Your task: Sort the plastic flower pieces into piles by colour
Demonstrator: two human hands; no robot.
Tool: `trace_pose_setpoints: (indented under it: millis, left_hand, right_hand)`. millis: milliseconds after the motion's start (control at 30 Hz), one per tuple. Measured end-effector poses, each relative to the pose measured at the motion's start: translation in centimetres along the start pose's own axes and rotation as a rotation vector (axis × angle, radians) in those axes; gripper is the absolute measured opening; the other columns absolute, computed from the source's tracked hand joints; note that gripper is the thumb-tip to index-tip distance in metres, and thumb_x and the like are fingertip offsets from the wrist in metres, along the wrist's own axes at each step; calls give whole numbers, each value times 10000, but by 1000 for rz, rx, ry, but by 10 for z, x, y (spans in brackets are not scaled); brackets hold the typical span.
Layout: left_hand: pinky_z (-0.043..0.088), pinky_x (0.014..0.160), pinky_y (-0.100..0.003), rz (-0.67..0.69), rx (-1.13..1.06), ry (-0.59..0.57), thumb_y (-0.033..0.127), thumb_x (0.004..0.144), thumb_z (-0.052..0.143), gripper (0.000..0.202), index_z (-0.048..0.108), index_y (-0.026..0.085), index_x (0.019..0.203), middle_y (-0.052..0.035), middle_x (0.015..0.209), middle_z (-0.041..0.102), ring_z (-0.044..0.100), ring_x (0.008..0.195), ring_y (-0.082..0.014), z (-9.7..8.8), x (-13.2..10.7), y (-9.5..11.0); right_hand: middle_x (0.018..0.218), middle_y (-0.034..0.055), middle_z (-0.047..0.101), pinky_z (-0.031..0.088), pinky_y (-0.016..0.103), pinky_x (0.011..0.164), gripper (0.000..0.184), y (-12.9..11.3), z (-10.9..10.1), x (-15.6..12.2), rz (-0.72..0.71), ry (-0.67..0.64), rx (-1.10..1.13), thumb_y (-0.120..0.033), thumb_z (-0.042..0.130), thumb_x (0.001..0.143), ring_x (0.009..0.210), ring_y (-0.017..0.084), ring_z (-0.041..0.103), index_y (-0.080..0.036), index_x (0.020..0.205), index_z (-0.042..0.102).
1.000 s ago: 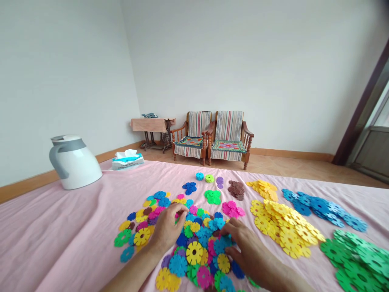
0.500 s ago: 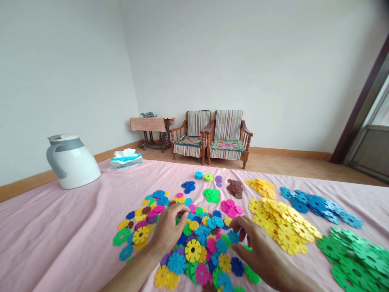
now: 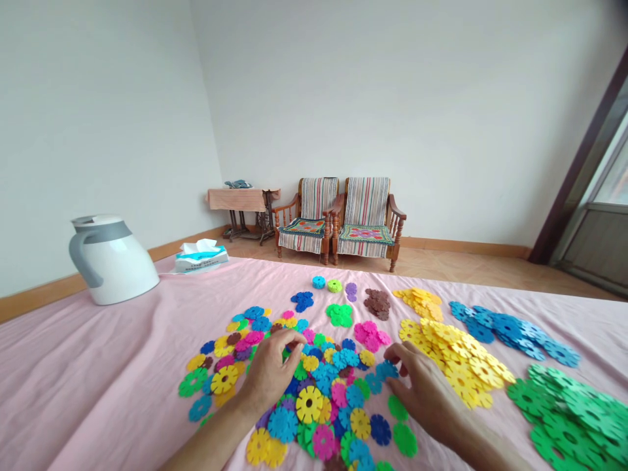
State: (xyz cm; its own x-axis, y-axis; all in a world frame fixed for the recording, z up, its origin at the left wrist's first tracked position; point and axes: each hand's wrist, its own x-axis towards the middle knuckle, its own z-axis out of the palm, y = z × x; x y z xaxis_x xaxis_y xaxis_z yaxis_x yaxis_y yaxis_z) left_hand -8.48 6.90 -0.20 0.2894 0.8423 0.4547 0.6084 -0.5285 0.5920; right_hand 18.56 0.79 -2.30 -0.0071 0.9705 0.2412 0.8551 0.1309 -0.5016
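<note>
Mixed flower-shaped discs (image 3: 303, 405) lie in a loose, many-coloured spread in front of you, between and beyond your two forearms, on a pink cloth (image 3: 122, 366) that covers the whole surface. Past its far edge stand two wooden armchairs (image 3: 366, 216) draped in striped fabric, with a covered side table (image 3: 240, 199) to their left. On the cloth at your far left is a white and grey pitcher (image 3: 118, 261), upright, with a tissue box (image 3: 200, 258) just beyond it.

To your right sit the big sorted heaps: a green heap (image 3: 574, 412) nearest you, a yellow heap (image 3: 456, 360), and a blue heap (image 3: 515, 330) farther back. Your left hand (image 3: 275, 363) is curled over the mixed discs, thumb and fingers nearly meeting — you can't tell whether a disc is pinched there. Your right hand (image 3: 419, 376) is partly open at the spread's right edge, thumb apart from the bent fingers, its tips right by a light-blue disc (image 3: 388, 369); whether it has hold of that one can't be told.

Smaller still are the brown pile (image 3: 377, 304), the pink pile (image 3: 371, 335) and, at the far side, the little lime stack (image 3: 334, 286).
</note>
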Motion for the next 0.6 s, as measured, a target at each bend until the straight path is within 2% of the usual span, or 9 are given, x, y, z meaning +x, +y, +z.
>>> trace_pose_setpoints:
  millis: [133, 267, 467, 600]
  left_hand:
    - [472, 758, -277, -7, -3, 8, 202, 839, 482, 150, 632, 196, 830, -18, 835, 684, 630, 823, -165, 0, 1, -2]
    - [471, 766, -280, -12, -4, 7, 208, 838, 484, 152, 636, 199, 832, -18, 841, 686, 631, 829, -168, -1, 0, -2]
    - [475, 756, -277, -7, -7, 12, 211, 837, 481, 155, 635, 197, 819, -21, 826, 685, 632, 816, -167, 0, 0, -3]
    - [479, 744, -275, -5, -6, 15, 218, 837, 479, 158, 634, 196, 820, -24, 822, 686, 634, 807, -168, 1, 1, -3]
  right_hand:
    - [865, 37, 572, 415, 287, 720, 277, -4, 3, 4, 10, -30, 43, -177, 502, 697, 775, 175, 562, -206, 950, 609]
    - [844, 31, 557, 406, 290, 706, 211, -4, 2, 6, 25, -74, 70, -209, 515, 698, 749, 171, 552, -202, 879, 623]
    - [751, -1, 522, 370, 269, 639, 156, -8, -2, 4, 62, -84, 74, -181, 512, 651, 684, 151, 503, -187, 805, 535]
    - [616, -45, 463, 321, 245, 561, 67, -8, -3, 3, 82, -89, 136, -173, 502, 655, 599, 127, 449, -198, 714, 481]
